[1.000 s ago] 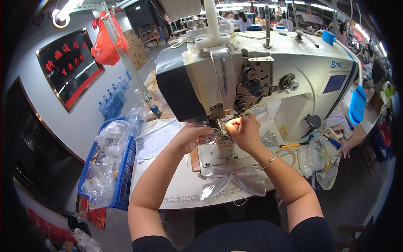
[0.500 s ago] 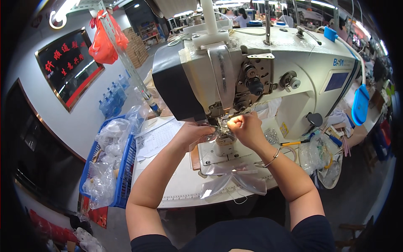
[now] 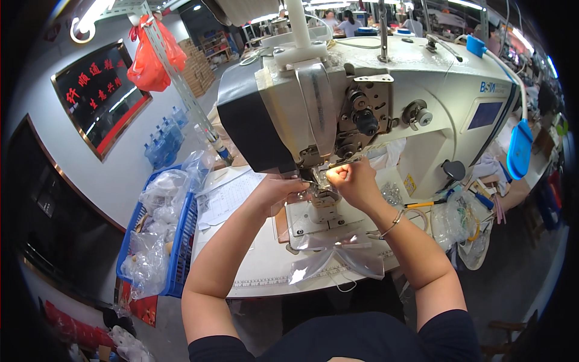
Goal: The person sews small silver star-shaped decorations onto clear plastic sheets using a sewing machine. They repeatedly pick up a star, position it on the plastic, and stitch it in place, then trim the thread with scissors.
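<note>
Shifted clear plastic (image 3: 304, 196) in left hand (image 3: 280, 191)

Clear plastic (image 3: 303, 196) by the left hand (image 3: 282, 192) less visible than before, metal post (image 3: 325, 209) more exposed between hands, viewpoint slightly shifted.

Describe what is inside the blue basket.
Crumpled clear plastic is heaped inside the blue basket; the bottom and anything buried deeper are covered, so cannot be seen.
</note>
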`<act>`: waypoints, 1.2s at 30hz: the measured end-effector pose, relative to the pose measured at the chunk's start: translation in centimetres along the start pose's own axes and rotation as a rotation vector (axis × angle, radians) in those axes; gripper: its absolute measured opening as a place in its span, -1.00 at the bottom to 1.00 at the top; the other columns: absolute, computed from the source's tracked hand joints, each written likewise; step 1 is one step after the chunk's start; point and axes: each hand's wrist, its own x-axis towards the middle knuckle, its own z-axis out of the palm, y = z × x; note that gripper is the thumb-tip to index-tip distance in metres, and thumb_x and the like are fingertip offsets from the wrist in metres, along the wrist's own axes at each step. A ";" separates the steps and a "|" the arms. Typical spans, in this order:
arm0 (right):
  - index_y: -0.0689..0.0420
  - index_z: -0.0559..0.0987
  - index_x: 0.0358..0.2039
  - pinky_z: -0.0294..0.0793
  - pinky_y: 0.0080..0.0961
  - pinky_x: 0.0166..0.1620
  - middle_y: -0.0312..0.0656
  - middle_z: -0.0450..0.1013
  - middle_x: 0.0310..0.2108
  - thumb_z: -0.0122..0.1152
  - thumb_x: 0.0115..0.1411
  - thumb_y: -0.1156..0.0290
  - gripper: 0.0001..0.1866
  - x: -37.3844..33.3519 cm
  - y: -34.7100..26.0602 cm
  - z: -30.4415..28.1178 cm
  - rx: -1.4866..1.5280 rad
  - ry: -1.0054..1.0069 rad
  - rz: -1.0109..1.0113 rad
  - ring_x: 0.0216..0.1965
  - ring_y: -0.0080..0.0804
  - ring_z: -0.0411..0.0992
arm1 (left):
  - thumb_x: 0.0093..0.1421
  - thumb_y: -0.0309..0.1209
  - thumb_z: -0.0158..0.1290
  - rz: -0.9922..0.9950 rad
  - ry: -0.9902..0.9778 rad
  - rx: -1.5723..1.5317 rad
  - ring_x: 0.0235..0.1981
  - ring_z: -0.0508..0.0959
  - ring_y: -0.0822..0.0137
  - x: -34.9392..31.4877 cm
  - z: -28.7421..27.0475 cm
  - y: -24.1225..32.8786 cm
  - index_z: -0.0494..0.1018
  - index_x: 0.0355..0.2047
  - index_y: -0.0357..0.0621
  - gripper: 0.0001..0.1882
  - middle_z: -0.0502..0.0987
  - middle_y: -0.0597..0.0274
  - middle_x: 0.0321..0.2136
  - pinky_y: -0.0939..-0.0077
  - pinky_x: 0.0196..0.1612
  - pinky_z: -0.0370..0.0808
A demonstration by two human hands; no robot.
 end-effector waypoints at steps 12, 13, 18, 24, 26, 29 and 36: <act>0.04 0.57 -0.70 0.27 -0.28 -0.24 -0.34 0.42 -0.71 0.19 -0.03 0.20 -0.77 0.1 -0.1 -0.2 0.099 -0.099 0.129 -0.36 -0.18 0.30 | 0.07 -0.63 0.06 -0.025 -0.052 0.010 -0.31 0.57 0.21 0.8 -0.8 -0.4 0.39 -0.30 -0.29 -0.84 0.48 0.13 -0.34 0.35 -0.22 0.59; 0.05 0.57 -0.69 0.28 -0.28 -0.24 -0.33 0.42 -0.70 0.20 -0.04 0.21 -0.77 0.1 -0.1 -0.3 0.095 -0.097 0.133 -0.36 -0.19 0.31 | 0.08 -0.62 0.06 -0.036 -0.054 0.005 -0.31 0.57 0.21 0.9 -1.0 -0.5 0.39 -0.28 -0.28 -0.83 0.48 0.12 -0.32 0.34 -0.21 0.59; 0.11 0.51 -0.60 0.29 -0.44 -0.27 -0.29 0.40 -0.59 0.30 -0.07 0.42 -0.88 -3.5 0.2 -0.8 0.156 -0.052 -0.173 -0.42 -0.38 0.29 | 0.08 -0.59 0.04 0.064 -0.295 -0.064 -0.28 0.57 0.21 -1.6 -2.2 -3.8 0.26 -0.10 -0.21 -0.64 0.45 0.10 -0.23 0.35 -0.20 0.57; 0.13 0.55 -0.37 0.31 -0.35 -0.17 -0.17 0.42 -0.38 0.30 -0.07 0.49 -0.80 -9.4 2.8 -2.5 0.245 0.070 -0.261 -0.26 -0.21 0.33 | 0.10 -0.62 0.01 0.125 -0.214 -0.298 -0.17 0.51 0.25 -6.4 -0.7 -10.7 0.27 -0.07 -0.12 -0.63 0.41 0.13 -0.17 0.30 -0.17 0.56; 0.15 0.53 -0.26 0.32 -0.32 -0.11 -0.12 0.41 -0.30 0.30 -0.11 0.50 -0.68 -12.0 6.9 -3.4 -0.018 0.021 -0.159 -0.16 -0.15 0.31 | 0.10 -0.59 0.02 0.138 -0.189 -0.326 -0.15 0.49 0.28 -7.5 -0.7 -11.9 0.25 -0.06 -0.14 -0.62 0.38 0.15 -0.14 0.29 -0.12 0.53; 0.16 0.53 -0.27 0.30 -0.31 -0.05 -0.15 0.42 -0.33 0.29 -0.13 0.52 -0.68 -16.3 12.2 -3.7 -0.130 -0.151 -0.013 -0.18 -0.15 0.34 | 0.09 -0.61 0.01 0.114 -0.168 -0.387 -0.15 0.49 0.26 -8.5 -0.3 -13.3 0.27 -0.07 -0.11 -0.62 0.37 0.15 -0.13 0.29 -0.12 0.53; 0.21 0.48 -0.33 0.34 -0.40 -0.11 -0.18 0.43 -0.44 0.07 0.06 0.56 -0.87 -16.5 12.8 -2.9 -0.457 0.002 -0.279 -0.28 -0.23 0.40 | 0.08 -0.66 0.00 0.130 -0.114 -0.445 -0.16 0.51 0.21 -9.6 0.9 -14.7 0.27 -0.09 -0.10 -0.62 0.41 0.10 -0.14 0.28 -0.17 0.56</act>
